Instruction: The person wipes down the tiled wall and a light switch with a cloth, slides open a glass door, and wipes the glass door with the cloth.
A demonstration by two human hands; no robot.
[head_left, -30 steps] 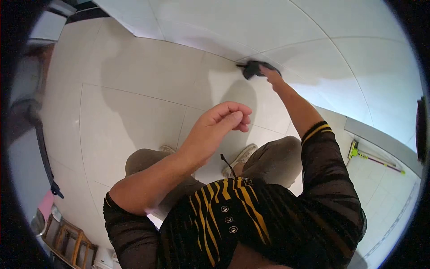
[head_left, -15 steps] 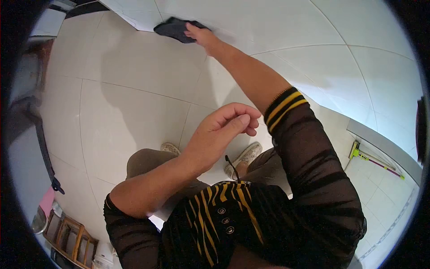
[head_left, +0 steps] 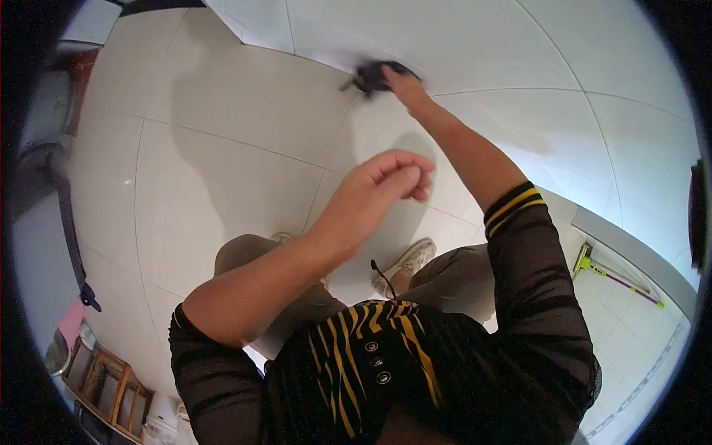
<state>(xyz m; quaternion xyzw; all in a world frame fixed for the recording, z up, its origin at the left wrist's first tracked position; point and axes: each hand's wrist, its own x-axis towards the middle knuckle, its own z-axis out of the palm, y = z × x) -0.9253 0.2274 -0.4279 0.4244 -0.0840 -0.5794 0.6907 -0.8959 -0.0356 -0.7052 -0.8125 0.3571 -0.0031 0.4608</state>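
A dark cloth (head_left: 373,78), bunched and partly blurred, lies against the foot of the white tiled wall. My right hand (head_left: 403,84) grips it with the arm stretched far forward. The cloth touches the lower wall near where it meets the floor. Closer to my body, my left hand (head_left: 389,180) hovers above the floor, its fingers curled in and the thumb resting over them. Nothing shows inside that hand.
The white tiled wall (head_left: 489,44) runs along the front and right. Beige floor tiles (head_left: 230,104) spread out before my shoes (head_left: 411,259). A green squeegee mop (head_left: 586,261) lies at right beyond a grey ledge (head_left: 630,241). A wooden stool (head_left: 111,386) stands lower left.
My right hand has drawn the cloth right and slightly back toward me along the wall's base, and the cloth has bunched up. My left hand has stayed nearly in place, still curled.
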